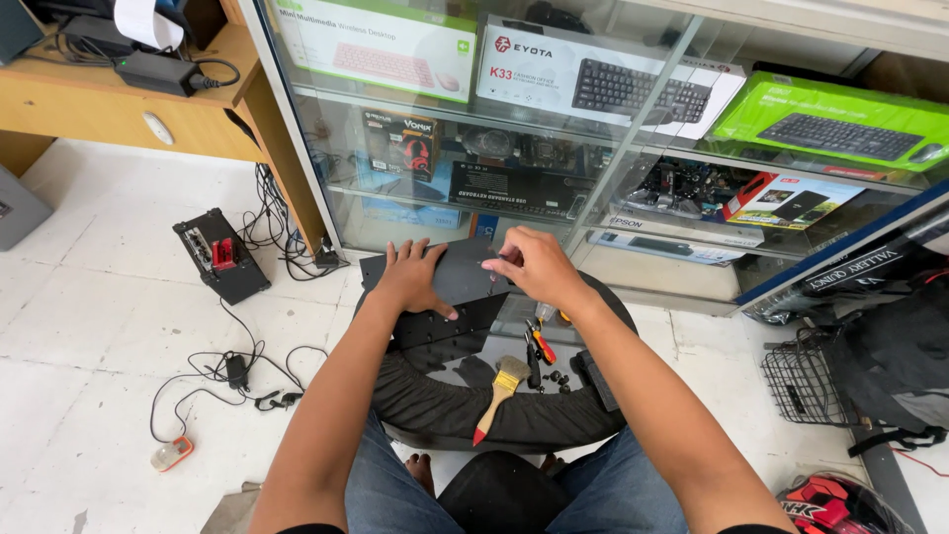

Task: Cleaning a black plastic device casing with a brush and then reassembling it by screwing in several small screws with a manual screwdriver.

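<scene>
Floor, at 9 o'clock of the hands: a small black electronic unit point(221, 254) with a red part lies among loose black cables point(237, 371); an orange-and-white mouse point(171, 453) sits at 8 o'clock.

Left hand point(410, 279): spread flat, fingers extended, palm pressed on the black panel; it grips nothing, only pins the sheet down.

Black panel point(450, 297): a flat perforated metal plate, resting on the round black stool point(445, 405) between the knees, its far edge at 12 o'clock towards the glass showcase point(554, 198).

Handling of the panel: it looks stiff, thin and fairly light; the edges and cut-outs are likely sharp, and the painted face may slide on the stool. A sound hold would be along the long outer edges, or flat pressure from above as shown.

Right hand point(532, 267): fingers curled and pinched together over the panel's 1 o'clock corner; a small reddish item shows at the fingertips, but what it is cannot be told.

Stool top, at 5 o'clock of the right hand: a wooden-handled brush point(502, 389), red-handled pliers point(540, 343), and a few small dark screws point(559, 378).

Far right, at 3 o'clock: a wire basket point(801, 381), dark bags point(890, 346), and a red helmet point(835, 502) at 5 o'clock.
</scene>
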